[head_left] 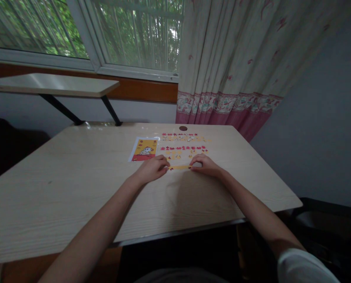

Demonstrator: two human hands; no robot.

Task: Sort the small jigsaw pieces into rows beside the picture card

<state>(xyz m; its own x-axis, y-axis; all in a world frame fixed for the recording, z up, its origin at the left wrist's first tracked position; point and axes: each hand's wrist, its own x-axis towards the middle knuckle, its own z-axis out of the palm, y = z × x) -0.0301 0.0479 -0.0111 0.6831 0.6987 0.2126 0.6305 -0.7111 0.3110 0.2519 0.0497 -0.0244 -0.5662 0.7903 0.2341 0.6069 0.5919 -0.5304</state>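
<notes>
A short yellow strip of joined jigsaw puzzle pieces [180,167] lies on the table between my two hands. My left hand [154,169] is closed with thumb and fingertips at the strip's left end. At the right end, my right hand [205,165] has its thumb and fingers curled in on the strip too. My fingers partly cover both ends. Just beyond lie rows of loose pieces: red puzzle pieces [183,148], and yellow ones near my fingertips. To the left is a picture sheet [144,146] showing a white animal on yellow and red, its lower edge near my left hand.
Farther back are another red row [180,134] and pale yellow pieces [185,138]. A round dark hole [183,128] sits near the table's back edge. A raised shelf [54,84] on black legs stands at the back left. A curtain [222,78] hangs behind the table.
</notes>
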